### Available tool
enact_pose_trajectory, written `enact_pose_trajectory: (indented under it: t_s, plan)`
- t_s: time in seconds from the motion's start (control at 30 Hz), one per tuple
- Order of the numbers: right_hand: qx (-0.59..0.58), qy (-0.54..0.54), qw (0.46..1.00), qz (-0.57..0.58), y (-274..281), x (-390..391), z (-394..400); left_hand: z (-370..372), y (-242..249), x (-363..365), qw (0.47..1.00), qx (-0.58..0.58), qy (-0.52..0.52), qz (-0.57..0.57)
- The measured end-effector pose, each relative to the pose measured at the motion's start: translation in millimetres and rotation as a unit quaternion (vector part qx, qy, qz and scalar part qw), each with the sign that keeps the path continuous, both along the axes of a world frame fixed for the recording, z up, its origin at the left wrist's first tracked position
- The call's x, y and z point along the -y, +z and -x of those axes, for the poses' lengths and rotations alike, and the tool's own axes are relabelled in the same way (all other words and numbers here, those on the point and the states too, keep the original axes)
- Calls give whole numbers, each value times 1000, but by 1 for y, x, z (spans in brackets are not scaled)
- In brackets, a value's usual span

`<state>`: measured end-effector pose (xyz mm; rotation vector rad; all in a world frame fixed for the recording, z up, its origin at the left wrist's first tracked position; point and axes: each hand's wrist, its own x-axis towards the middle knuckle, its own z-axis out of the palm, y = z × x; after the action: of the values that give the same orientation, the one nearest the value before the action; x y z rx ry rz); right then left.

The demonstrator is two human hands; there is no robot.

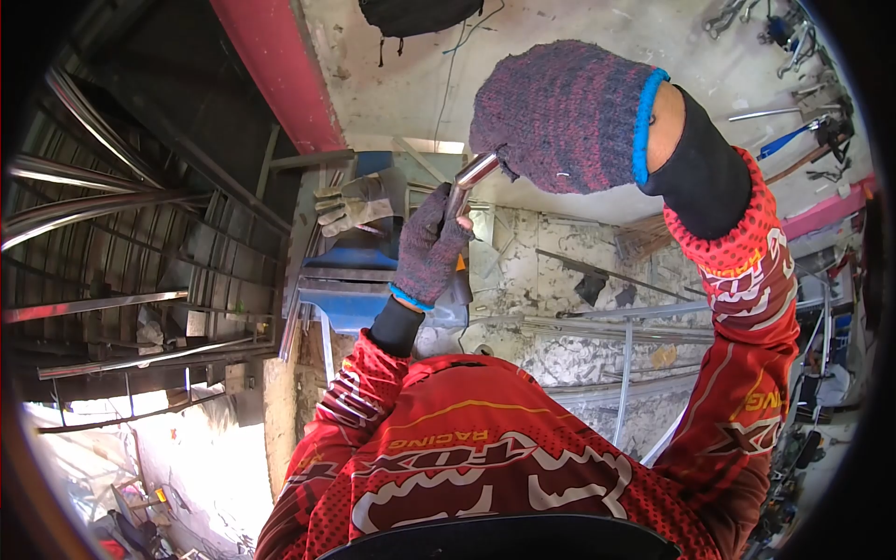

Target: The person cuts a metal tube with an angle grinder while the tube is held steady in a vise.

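My left hand (431, 245), in a dark grey-purple knitted glove with a blue cuff, is closed around a short shiny metal tube (477, 171). The tube has an angled bend or joint just above my fingers. At the tube's upper end is my right hand (565, 119), in a matching glove, large and close to the camera. Its fingers are curled and touch or nearly touch that end. Whatever they may hold is hidden by the glove. Below and behind my left hand lies a blue metal surface (345, 308), with a pale work glove (355, 203) at its far end.
Long shiny metal tubes (103, 201) and a dark metal rack fill the left side. Tools (793, 135) hang or lie along the right edge. A paint-spattered floor (532, 247) and thin metal bars (624, 373) show below my right arm. A black bag (420, 14) is at the top.
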<state>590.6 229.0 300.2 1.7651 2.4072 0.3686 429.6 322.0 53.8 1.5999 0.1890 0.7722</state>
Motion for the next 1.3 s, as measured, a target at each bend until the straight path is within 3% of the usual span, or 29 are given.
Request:
enact_pose_trajectory:
  t_s: [0.3, 0.4, 0.7, 0.77, 0.97, 1.1, 1.23, 1.3]
  plan:
    - [1, 47, 998, -41, 1, 1, 1, 0, 0, -1, 1000, -5, -12, 25]
    - [28, 5, 1000, -2, 8, 1, 8, 1, -1, -1, 999, -5, -20, 39]
    - [-48, 46, 998, -10, 9, -7, 14, 1, 0, 0, 998, 6, -24, 55]
    - [-24, -30, 999, 33, 15, -7, 22, 1, -2, 0, 998, 7, -25, 54]
    - [22, 6, 1000, 22, 10, -2, 12, 3, -6, -4, 999, -16, -19, 35]
    - [-12, 15, 1000, 3, 6, -7, 9, 1, -7, -3, 1000, -1, -14, 26]
    - [21, -27, 998, 60, 12, -13, 14, 3, 0, -6, 996, -41, -46, 60]
    - [12, -12, 998, 52, 12, -15, 10, 2, -16, -6, 999, -40, 8, 6]
